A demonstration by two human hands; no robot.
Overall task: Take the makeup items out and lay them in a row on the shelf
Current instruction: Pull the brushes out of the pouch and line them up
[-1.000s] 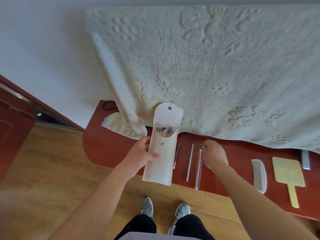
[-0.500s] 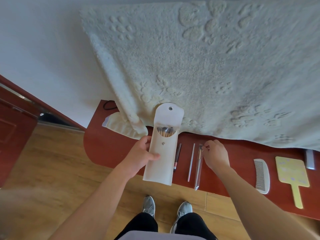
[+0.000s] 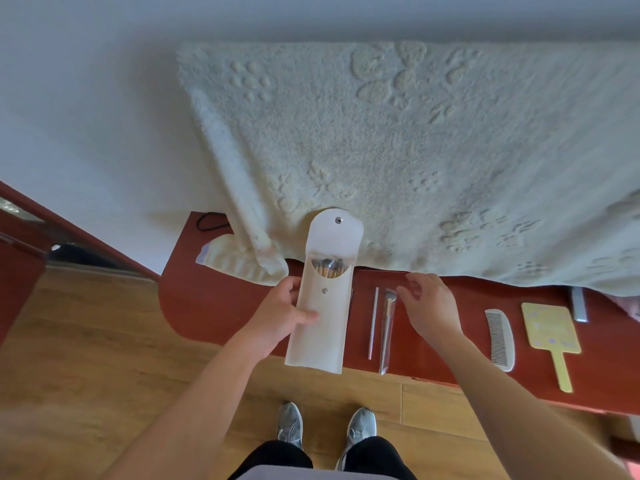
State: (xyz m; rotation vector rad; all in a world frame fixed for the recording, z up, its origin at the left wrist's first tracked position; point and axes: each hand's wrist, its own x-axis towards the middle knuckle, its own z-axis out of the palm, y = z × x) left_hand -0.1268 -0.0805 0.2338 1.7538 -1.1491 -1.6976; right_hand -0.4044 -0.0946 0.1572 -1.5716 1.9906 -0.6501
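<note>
Overhead, a large cream fleece blanket (image 3: 415, 150) embossed with paw prints hangs over the back of a long red-brown wooden shelf (image 3: 214, 306). The left hand (image 3: 280, 317) grips a tall cream pouch (image 3: 322, 323) upright in front of the shelf, thumb across its front and flap open, with wooden-handled brushes (image 3: 329, 266) still inside. The right hand (image 3: 429, 306), which a moment ago pinched the top of a brush in a clear sleeve (image 3: 387, 327), has let go and lifted, its fingers (image 3: 408, 292) apart and holding nothing. That brush now lies placed beside a thin pale stick (image 3: 373, 323), its tip at the shelf's front edge. Bare shelf remains before a white comb (image 3: 500, 339) and a yellow hand mirror (image 3: 550, 327).
</note>
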